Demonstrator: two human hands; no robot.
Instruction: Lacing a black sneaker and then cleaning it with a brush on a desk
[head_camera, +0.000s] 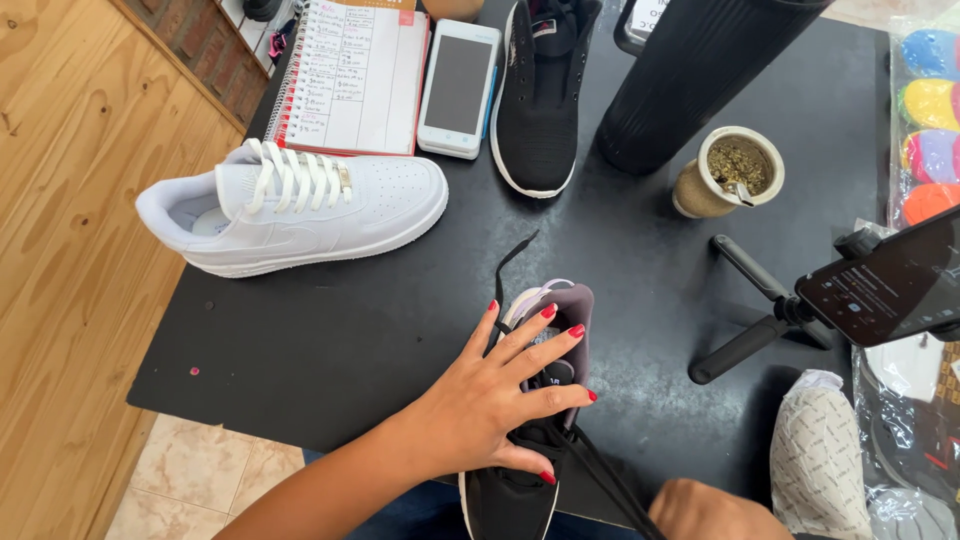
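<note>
head view: gourd cup (728, 172) holds green herb, metal straw.

White sneaker (290, 205), spiral notebook (350, 75), white phone (458, 88), gourd cup (727, 172).

Bright, even daylight fills the view; shadows under the white sneaker (290, 205) are soft and short. The black surface (330, 330) shows faint sheen (no harsh glare). Edges bend slightly; focus stays sharp.
</note>
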